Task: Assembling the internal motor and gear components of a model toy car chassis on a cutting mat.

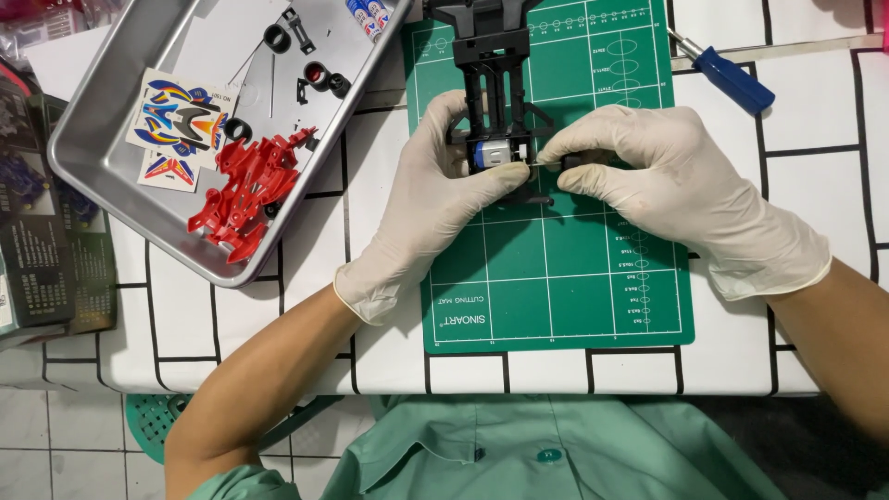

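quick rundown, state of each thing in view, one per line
left hand: gloved, steadying the chassis
right hand: gloved, pinching a small black part
black chassis: flat on green mat, silver motor seated
red body shell: loose in metal tray
sticker sheet: lying in tray
blue screwdriver: lying unused

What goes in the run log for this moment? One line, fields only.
left hand: steadies black chassis | right hand: pinches small black part at motor | surface: green cutting mat | nearby: metal tray, blue screwdriver

gloved hands (435, 185), black chassis (491, 83), green mat (556, 287)
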